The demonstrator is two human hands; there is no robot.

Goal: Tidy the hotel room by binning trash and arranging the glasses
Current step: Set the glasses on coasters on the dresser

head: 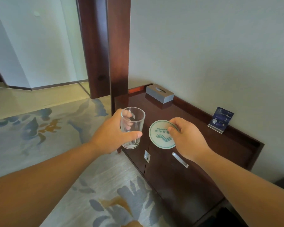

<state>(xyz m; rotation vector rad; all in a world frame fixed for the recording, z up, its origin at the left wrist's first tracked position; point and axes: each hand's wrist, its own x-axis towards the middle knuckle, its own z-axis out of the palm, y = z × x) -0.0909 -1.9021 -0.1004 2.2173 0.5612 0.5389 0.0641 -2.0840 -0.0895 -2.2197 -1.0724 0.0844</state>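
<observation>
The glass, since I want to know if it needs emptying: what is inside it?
Nothing shows inside the glass: no liquid or trash, only fingers of the left hand seen through its clear wall. The thumb covers a strip of the front.

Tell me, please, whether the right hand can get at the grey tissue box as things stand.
Probably, for reach: the cabinet top between the right hand and the tissue box looks bare. But that hand pinches a round coaster, so gripping the box would be awkward.
</observation>
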